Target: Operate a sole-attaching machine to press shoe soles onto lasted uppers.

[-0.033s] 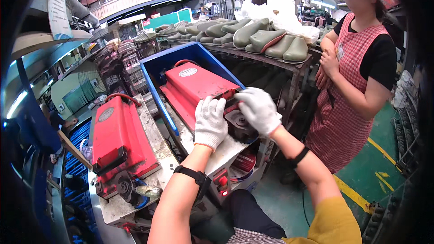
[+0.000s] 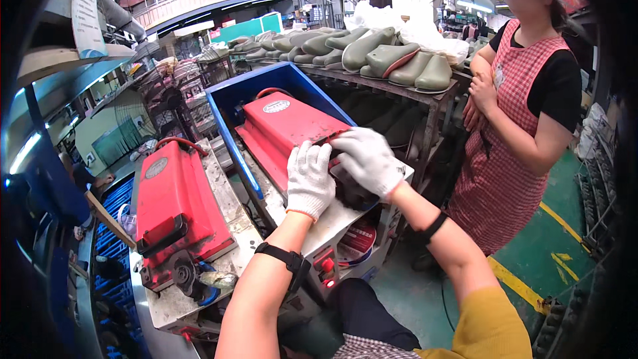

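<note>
My left hand (image 2: 310, 176), in a white knit glove, is at the front end of a red-covered machine (image 2: 286, 119). Its fingers are bent together over the edge. Close beside it, my right hand (image 2: 369, 163), gloved the same way, reaches across with its fingers curled toward the left one. Whatever the two hands pinch lies hidden behind the gloves. Beneath my right hand, a dark round machine part (image 2: 353, 194) is mostly covered. The machine sits in a blue metal housing (image 2: 232, 153) on a worn bench.
A second red-covered machine (image 2: 176, 199) stands at the left, with a black wheel (image 2: 186, 272) at its front. Olive-green boots (image 2: 372, 53) lie on a rack (image 2: 435, 96) behind. A person in a checked apron (image 2: 498, 153) stands at the right. A red lit switch (image 2: 328, 284) is below my hands.
My right hand has moved left, closer to my left hand, and now covers more of the dark round part. My left hand has stayed nearly in place.
</note>
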Tool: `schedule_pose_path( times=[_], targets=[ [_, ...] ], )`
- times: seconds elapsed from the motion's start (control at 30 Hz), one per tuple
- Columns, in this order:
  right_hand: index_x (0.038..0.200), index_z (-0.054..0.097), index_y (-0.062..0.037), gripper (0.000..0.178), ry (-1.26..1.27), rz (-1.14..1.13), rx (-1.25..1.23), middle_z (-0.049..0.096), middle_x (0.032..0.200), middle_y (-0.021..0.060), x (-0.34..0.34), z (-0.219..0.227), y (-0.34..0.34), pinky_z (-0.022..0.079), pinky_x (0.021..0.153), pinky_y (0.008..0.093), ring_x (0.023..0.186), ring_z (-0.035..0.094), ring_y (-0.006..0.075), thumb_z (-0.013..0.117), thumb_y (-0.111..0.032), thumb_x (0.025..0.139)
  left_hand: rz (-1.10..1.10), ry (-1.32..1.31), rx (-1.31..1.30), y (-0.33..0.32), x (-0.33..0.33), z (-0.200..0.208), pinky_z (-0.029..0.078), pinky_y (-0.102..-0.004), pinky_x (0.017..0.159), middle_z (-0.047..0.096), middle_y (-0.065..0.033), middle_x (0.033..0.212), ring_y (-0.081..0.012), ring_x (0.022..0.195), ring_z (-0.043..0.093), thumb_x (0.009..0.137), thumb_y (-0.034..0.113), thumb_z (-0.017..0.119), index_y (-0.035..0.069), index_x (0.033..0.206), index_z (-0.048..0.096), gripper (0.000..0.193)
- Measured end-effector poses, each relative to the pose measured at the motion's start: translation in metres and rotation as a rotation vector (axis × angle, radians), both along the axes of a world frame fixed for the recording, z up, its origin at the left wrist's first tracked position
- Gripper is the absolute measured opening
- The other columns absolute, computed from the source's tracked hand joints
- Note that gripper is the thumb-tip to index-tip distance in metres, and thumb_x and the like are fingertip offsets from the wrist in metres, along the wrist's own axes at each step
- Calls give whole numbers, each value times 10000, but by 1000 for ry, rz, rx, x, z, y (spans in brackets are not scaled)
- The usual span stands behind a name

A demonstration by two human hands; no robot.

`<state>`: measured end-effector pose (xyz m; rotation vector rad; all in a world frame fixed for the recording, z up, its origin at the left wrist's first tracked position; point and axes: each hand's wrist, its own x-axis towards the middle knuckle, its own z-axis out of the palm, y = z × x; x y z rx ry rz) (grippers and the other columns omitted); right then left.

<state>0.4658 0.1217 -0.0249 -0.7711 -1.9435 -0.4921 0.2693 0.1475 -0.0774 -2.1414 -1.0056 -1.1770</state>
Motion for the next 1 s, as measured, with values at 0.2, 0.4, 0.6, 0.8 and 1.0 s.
schedule_pose_path(
  times=[0.2,0.4,0.6,0.8,1.0],
  targets=[
    [1126,780,-159,290,-69,-103,-165,729,1014,106,-18,-14,30,481,970,463,1029,669,324,769,-209,841,-216,124,-404,-69,-50,64,426,-523,1176,592,-220,1426,-448,1379,524,822,186,715,42,1387,593,596],
    [933,786,-184,163,-191,-294,-188,743,888,82,-25,-9,40,497,818,451,889,708,306,818,-251,788,252,-6,-315,-149,-221,86,530,-493,981,727,-171,1168,-375,1129,679,852,189,767,54,1061,732,251],
    [874,791,-187,155,-214,-315,-159,741,812,73,-34,-11,48,506,749,442,812,717,300,829,-299,774,682,-46,-585,-167,-280,75,550,-519,767,718,-179,763,-379,775,733,923,467,749,48,841,741,427],
    [863,786,-174,148,-209,-298,-157,739,811,82,-37,-10,50,502,735,447,808,714,307,814,-298,786,681,-64,-994,-145,-278,103,566,-469,779,745,-230,806,-397,830,755,863,606,675,55,865,800,565],
    [851,783,-169,141,-205,-312,-155,733,795,84,-37,-9,52,504,734,448,798,711,309,811,-290,784,735,-62,-748,-142,-276,87,562,-481,785,753,-227,837,-403,862,755,858,672,668,62,859,806,625]
  ],
)
